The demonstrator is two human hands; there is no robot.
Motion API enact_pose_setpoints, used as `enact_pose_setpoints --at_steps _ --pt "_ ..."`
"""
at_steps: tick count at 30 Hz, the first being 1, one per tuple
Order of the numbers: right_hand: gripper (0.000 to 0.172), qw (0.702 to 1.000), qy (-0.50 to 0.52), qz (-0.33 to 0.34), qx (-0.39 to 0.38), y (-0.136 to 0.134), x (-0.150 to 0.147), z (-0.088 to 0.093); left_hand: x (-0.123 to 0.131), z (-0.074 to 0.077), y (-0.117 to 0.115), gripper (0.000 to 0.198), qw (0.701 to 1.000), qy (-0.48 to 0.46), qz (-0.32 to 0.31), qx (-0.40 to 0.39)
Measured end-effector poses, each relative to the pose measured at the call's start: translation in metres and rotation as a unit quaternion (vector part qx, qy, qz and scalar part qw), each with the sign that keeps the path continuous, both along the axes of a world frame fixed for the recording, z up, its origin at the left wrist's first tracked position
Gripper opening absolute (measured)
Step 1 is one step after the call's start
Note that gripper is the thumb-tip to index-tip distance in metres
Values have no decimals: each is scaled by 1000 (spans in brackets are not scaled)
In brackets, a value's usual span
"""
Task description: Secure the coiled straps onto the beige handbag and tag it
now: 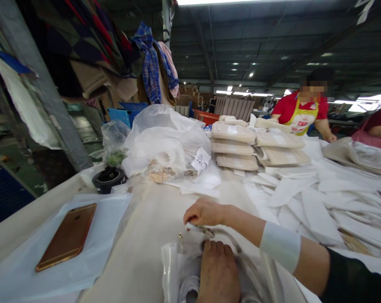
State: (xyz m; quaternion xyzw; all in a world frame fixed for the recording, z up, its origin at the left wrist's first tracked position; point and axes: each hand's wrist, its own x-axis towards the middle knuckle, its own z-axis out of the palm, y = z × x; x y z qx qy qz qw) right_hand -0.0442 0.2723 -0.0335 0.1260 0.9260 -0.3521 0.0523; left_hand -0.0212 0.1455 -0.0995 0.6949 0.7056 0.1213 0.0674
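Note:
In front of me lies a pale bag (pixel 250 261) with a curved strap and metal fittings, cut off by the lower edge of the picture. My left hand (pixel 220 269) comes up from below, its fingers curled down at the bag's opening and the tips hidden. Just beyond it, my right hand (pixel 205 212) is closed in a pinch on a small white piece (pixel 192 226) beside the metal fitting (pixel 207 231). A roll of white material (pixel 189 288) and a clear plastic wrap (pixel 169 269) sit left of my left hand.
A phone (pixel 67 235) rests on pale blue sheets at left, near a black round object (pixel 109 179). Plastic bags (pixel 165 139) and stacked beige bags (pixel 234 147) stand behind. White strips (pixel 307 202) cover the right side. A co-worker (pixel 299 111) stands across the table.

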Motion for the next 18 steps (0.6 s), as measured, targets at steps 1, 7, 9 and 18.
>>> enact_pose_setpoints --at_steps 1,7,9,18 --pt "27 1000 -8 27 7 -8 -5 5 0 -1 0 29 1000 9 7 2" --pt "34 995 -54 -6 80 -11 14 20 -1 2 -4 33 1000 -11 8 -20" --pt "26 993 -79 -9 85 -3 32 23 -1 3 -5 30 1000 -18 12 -16" --pt "21 995 -94 8 32 -6 53 4 -3 12 -7 34 1000 -6 11 -7"
